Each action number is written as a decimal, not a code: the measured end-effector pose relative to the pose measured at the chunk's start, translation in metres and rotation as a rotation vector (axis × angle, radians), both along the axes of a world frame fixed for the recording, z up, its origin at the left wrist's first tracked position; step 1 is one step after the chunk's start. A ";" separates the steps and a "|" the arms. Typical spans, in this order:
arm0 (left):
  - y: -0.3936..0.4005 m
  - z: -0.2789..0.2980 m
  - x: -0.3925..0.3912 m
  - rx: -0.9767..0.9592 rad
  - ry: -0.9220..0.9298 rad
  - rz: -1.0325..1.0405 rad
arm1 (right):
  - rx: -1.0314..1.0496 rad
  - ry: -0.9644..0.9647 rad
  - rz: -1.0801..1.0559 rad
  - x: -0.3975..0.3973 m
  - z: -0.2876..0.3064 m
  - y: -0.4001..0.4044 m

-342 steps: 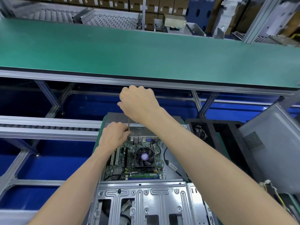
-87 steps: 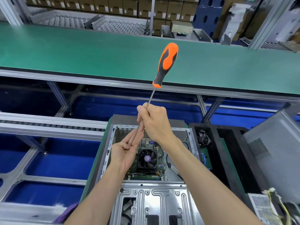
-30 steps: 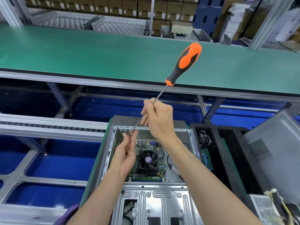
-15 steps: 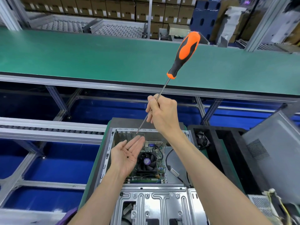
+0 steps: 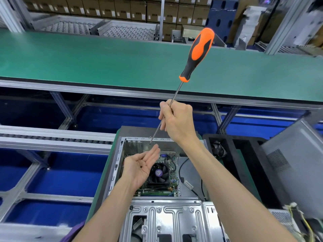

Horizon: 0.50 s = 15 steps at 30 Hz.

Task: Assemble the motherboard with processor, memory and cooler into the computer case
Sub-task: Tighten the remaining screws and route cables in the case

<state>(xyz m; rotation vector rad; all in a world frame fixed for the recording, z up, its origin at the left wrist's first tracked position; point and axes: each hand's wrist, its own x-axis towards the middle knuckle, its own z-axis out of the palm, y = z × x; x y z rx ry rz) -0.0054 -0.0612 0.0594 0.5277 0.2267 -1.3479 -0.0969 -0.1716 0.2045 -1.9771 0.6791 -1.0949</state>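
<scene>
1. My right hand (image 5: 176,119) is clamped around the bare metal shaft of the screwdriver (image 5: 197,55), well below its orange-and-black handle.
2. The screwdriver's long axis runs on a diagonal: handle up and to the right, tip down and to the left. The tip hangs just above the fingertips (image 5: 155,148) of my left hand (image 5: 139,165).
3. My left hand lies palm up with the fingers straight and together, over the open computer case (image 5: 120,154). A small dark screw (image 5: 141,166) rests loose in the palm.
4. The screw lies below and to the left of the tip, toward my wrist. The left hand is nearer to it than the right; the tip must travel down along the shaft's own axis to reach it.
5. The motherboard (image 5: 173,175) sits flat inside the case under my left hand, with the cooler fan (image 5: 160,172) mounted on it.
6. Judgement: the step in hand is loading a screw on the tip to fasten the board. The screw's own orientation is too small to tell.
</scene>
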 end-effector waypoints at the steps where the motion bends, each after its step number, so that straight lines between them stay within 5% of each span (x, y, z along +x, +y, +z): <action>1: 0.000 -0.001 0.000 0.005 -0.020 -0.002 | 0.001 0.003 0.003 0.000 0.001 0.000; 7: -0.002 -0.008 0.001 0.127 -0.149 0.034 | 0.004 0.015 0.019 -0.001 0.001 0.003; 15: -0.005 -0.005 -0.002 0.045 -0.032 0.012 | -0.006 0.018 0.030 0.000 0.003 0.005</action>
